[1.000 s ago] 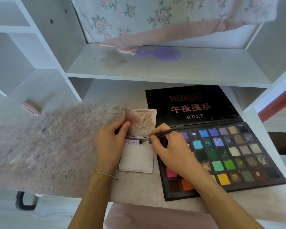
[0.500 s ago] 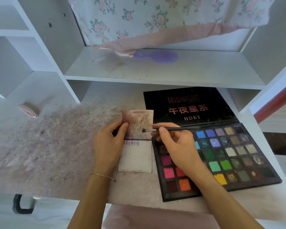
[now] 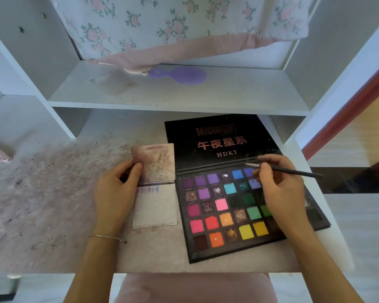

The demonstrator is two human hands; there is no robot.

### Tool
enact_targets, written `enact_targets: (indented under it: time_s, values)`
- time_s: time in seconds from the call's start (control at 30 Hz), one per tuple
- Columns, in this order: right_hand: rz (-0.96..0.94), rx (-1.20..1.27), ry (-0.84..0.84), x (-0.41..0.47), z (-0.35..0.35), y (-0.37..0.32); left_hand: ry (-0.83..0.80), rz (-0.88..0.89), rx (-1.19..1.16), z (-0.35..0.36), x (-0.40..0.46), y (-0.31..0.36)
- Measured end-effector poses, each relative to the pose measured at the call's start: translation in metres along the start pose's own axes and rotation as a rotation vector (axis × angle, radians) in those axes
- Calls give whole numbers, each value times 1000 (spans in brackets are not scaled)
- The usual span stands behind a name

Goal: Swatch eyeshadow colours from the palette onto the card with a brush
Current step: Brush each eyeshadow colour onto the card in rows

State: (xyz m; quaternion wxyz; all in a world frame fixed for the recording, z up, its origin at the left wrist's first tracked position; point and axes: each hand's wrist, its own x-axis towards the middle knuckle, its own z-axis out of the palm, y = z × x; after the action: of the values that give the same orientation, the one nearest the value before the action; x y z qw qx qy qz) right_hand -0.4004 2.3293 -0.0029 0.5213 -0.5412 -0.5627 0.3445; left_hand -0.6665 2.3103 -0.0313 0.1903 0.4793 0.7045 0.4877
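The palette (image 3: 228, 215) is laid open on the desk (image 3: 53, 204), on the right side, with its black lid (image 3: 219, 141) folded back flat behind the colours. Many little squares of colour are seen in it (purple, blue, green, pink, orange and yellow). The brush (image 3: 293, 171) is held in the right hand (image 3: 280, 189), pinched between the thumb and the fingers, so the grip is closed around its thin dark handle. The brush is pointed to the left, and its pale tip is seen just above the blue squares in the top row. It cannot be told if the tip is touching a colour.

The card (image 3: 154, 189) is laid just beside the palette, on its left. A short row of purple marks is seen near its middle fold, and its top half is covered in dusty specks. Its left edge is held by the left hand (image 3: 116, 193), with the thumb pressed on top. A thin bracelet (image 3: 105, 237) is worn on that wrist.

The desk is stained with pinkish powder. A purple hairbrush (image 3: 179, 75) is seen on the shelf (image 3: 184, 92) above.
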Motion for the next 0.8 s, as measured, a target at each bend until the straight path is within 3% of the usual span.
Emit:
enact_targets:
  time_s: [0.23, 0.8]
  values:
    - [7, -208, 122, 5, -26, 16, -12, 5, 24, 0, -1, 3]
    - [40, -257, 40, 7, -28, 27, -33, -1, 39, -1, -4, 9]
